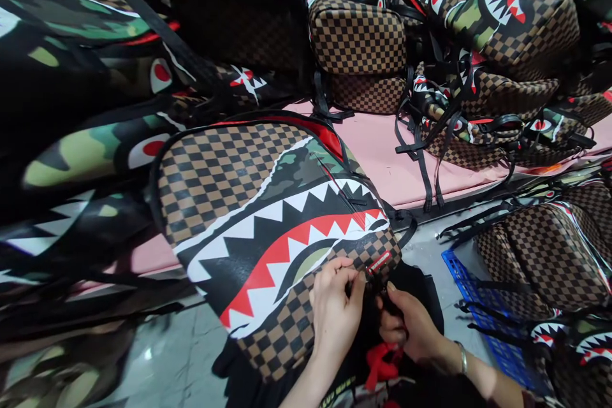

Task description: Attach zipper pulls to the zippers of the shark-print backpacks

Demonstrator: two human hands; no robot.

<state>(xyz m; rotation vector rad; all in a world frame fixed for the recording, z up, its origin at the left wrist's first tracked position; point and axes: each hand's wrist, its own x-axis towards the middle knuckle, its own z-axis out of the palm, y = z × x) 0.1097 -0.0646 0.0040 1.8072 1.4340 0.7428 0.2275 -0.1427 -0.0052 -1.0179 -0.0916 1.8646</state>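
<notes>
A brown-and-black checkered backpack [224, 166] with a printed shark mouth lies tilted across the front of the pink table and my lap. Its top edge shows a red lining where it gapes. My left hand [337, 306] rests on the bag's lower right corner, thumb and fingers pinched at a small dark piece beside a red label [380, 261]. Just right of it, my right hand [414, 325] is closed with the thumb pressed on the fingers, at a dark piece by the bag's edge. What exactly either hand pinches is too small and dark to make out.
Similar backpacks [358, 35] are piled along the pink table [368, 146], with straps hanging over its edge. Camouflage shark-print bags [95, 153] crowd the left. At right, a blue plastic crate [478, 312] stands on the floor beside more checkered bags [545, 255].
</notes>
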